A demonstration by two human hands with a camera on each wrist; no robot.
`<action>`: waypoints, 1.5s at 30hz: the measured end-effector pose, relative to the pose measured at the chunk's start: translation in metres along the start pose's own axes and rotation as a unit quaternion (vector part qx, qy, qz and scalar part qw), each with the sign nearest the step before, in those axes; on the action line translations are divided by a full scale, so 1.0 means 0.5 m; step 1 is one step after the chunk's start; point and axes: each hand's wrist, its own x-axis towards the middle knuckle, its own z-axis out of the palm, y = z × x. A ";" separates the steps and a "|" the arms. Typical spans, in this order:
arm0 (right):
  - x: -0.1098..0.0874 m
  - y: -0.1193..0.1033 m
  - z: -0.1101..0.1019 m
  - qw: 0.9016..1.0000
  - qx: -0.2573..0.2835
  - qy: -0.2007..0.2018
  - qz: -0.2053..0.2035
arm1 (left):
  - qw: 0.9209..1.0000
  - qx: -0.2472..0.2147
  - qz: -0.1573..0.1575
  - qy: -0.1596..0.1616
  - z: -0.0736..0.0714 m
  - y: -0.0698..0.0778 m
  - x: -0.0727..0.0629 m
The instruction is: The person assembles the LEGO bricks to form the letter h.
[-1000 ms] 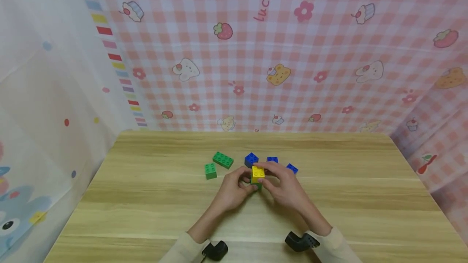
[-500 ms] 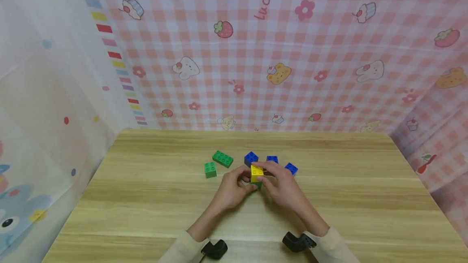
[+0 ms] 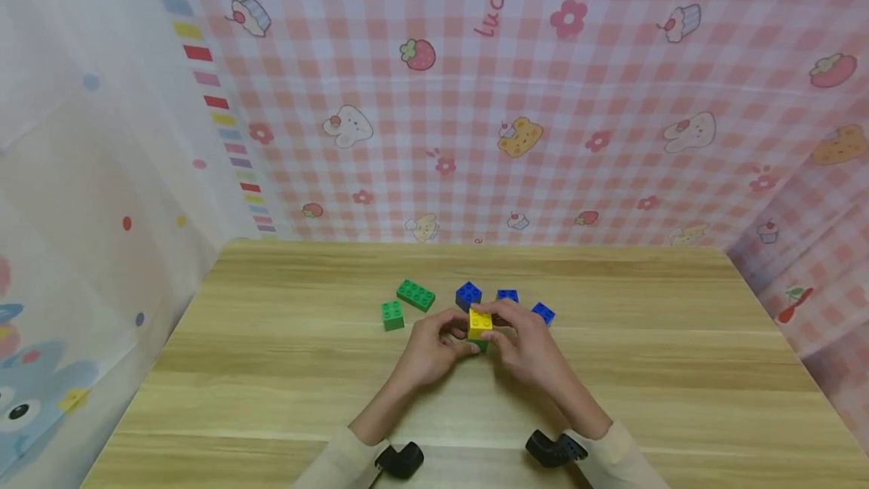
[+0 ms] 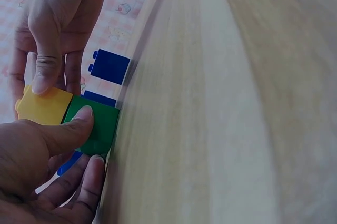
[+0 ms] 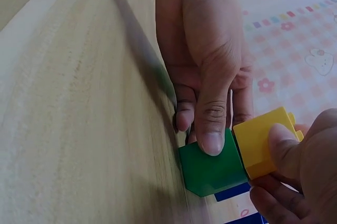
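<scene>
Pinching a glossy, boxy yellow block point(image 3: 479, 323) with round studs on top, between thumb and fingers of the right hand point(image 3: 526, 338); pinching a smooth, flat-sided green block point(image 5: 213, 174) likewise with the left hand point(image 3: 431, 349); stacked yellow over green between both hands, with a thin dark line at the join; showing three studded blue blocks point(image 3: 468, 295) beyond the hands; showing a long green block point(image 3: 416, 295) and a squarish green block point(image 3: 392, 316) beyond and left of the left hand, on a table point(image 3: 305, 398) of pale, streaked wood grain.

Head looks forward-down; wrists close-up, sharing yellow brick point(image 4: 47, 109)
</scene>
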 end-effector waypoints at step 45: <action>-0.007 0.001 0.023 0.998 -0.033 0.054 -0.023 | 1.000 -0.007 0.001 0.005 -0.001 -0.002 0.002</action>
